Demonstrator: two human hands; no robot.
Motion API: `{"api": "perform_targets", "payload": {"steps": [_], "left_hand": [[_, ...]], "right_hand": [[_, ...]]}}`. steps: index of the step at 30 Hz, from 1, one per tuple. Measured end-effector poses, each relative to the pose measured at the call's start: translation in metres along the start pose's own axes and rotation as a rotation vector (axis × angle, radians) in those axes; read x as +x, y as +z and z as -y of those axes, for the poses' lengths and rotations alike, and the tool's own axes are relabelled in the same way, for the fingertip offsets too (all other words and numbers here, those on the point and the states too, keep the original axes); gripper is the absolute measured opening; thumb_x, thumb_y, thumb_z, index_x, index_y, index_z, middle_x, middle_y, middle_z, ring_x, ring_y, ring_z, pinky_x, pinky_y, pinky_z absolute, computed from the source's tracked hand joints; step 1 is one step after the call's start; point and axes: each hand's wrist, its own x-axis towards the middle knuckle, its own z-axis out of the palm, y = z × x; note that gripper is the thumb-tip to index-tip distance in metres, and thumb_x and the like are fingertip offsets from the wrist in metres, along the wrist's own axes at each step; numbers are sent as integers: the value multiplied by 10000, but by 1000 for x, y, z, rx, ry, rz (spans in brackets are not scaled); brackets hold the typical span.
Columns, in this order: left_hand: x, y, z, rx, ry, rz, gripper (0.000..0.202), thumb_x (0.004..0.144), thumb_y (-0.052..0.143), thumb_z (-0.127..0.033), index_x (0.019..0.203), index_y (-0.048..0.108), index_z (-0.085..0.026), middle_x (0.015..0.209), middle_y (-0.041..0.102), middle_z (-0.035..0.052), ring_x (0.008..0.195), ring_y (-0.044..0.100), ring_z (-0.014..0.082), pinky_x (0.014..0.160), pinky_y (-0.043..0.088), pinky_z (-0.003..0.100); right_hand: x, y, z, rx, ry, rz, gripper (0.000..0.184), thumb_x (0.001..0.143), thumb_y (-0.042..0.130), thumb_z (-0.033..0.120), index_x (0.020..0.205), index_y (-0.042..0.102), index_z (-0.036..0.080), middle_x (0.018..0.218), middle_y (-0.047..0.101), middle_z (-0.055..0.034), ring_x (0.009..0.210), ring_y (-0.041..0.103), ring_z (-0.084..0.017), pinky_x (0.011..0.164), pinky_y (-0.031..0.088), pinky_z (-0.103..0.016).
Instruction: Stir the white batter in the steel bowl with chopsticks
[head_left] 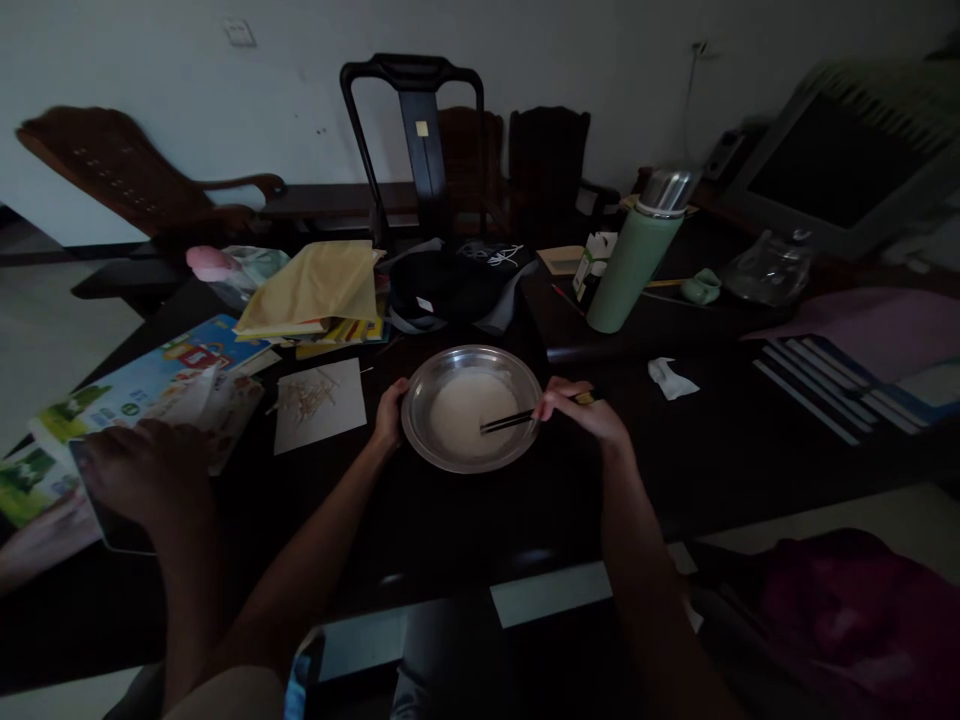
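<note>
A round metal bowl [420, 440] with a white mass [469, 410] in it sits on the dark table [720, 450] in front of me. My left hand [390, 412] grips the bowl's left rim with curled fingers. My right hand [581, 408] is closed on a pair of dark chopsticks [508, 421], whose tips lie in the white mass near the bowl's right side.
Another person's hand [142, 475] rests on papers at the left. A white sheet with small sticks [319, 402] lies left of the bowl. A green flask [637, 255], a crumpled tissue [671, 378], a yellow bag [315, 285], a screen [840, 165] and chairs stand behind.
</note>
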Motion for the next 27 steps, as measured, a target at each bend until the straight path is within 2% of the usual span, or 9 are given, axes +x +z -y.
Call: {"api": "perform_targets", "payload": {"steps": [2, 4, 9, 12, 15, 18, 21, 24, 27], "left_hand": [[1, -1, 0, -7, -4, 1, 235, 592, 635, -289, 532, 427, -198, 514, 398, -58, 470, 372, 80, 462, 314, 215], [1, -2, 1, -3, -4, 7, 242, 591, 641, -300, 535, 429, -199, 510, 399, -60, 469, 369, 80, 461, 314, 213], [1, -2, 3, 14, 3, 2, 213, 590, 631, -308, 543, 457, -196, 517, 418, -56, 473, 377, 81, 463, 318, 215], [1, -2, 2, 13, -1, 4, 209, 599, 624, -296, 542, 451, -195, 518, 417, -54, 474, 379, 82, 465, 321, 214], [1, -2, 2, 9, 6, 22, 224, 607, 623, -289, 532, 434, -196, 508, 404, -54, 473, 362, 83, 461, 312, 215], [0, -2, 2, 9, 15, 26, 225, 610, 628, -289, 533, 438, -195, 508, 407, -53, 477, 358, 83, 463, 312, 213], [0, -2, 3, 3, 9, 20, 226, 619, 627, -292, 539, 438, -195, 512, 410, -53, 474, 358, 83, 463, 313, 213], [1, -3, 3, 2, 8, 19, 225, 626, 622, -286, 538, 437, -193, 519, 408, -52, 470, 362, 82, 460, 313, 213], [2, -4, 4, 4, 10, 21, 222, 631, 618, -274, 538, 434, -193, 528, 397, -52, 470, 366, 80, 462, 313, 212]], "right_hand": [[8, 14, -2, 6, -12, 65, 463, 954, 519, 568, 682, 728, 258, 814, 784, -18, 856, 675, -201, 854, 490, -372], [13, 20, -7, -39, -19, 7, 469, 944, 514, 598, 713, 740, 259, 866, 794, -24, 885, 669, -208, 881, 482, -383], [-1, -5, -11, -54, 30, -192, 453, 940, 545, 573, 656, 714, 262, 799, 780, -14, 844, 663, -209, 864, 475, -392], [-6, -5, -5, 18, 36, -63, 471, 956, 525, 558, 637, 709, 264, 754, 766, -11, 806, 665, -203, 851, 484, -388], [4, 14, -3, 3, 0, 43, 447, 944, 531, 580, 699, 742, 272, 832, 789, -12, 874, 673, -210, 892, 482, -390], [10, 21, -7, -63, 3, -32, 410, 929, 547, 593, 776, 765, 282, 930, 800, -8, 926, 672, -217, 919, 473, -398], [1, 3, -9, -70, 44, -130, 417, 935, 548, 579, 735, 759, 280, 867, 792, -9, 902, 672, -215, 885, 478, -392], [-8, -7, -6, 11, 66, -52, 459, 957, 522, 560, 683, 741, 264, 796, 773, -15, 840, 679, -199, 858, 493, -378], [-2, 7, -1, -1, 27, 71, 458, 955, 510, 579, 727, 757, 268, 838, 786, -17, 884, 682, -202, 884, 494, -375]]}}
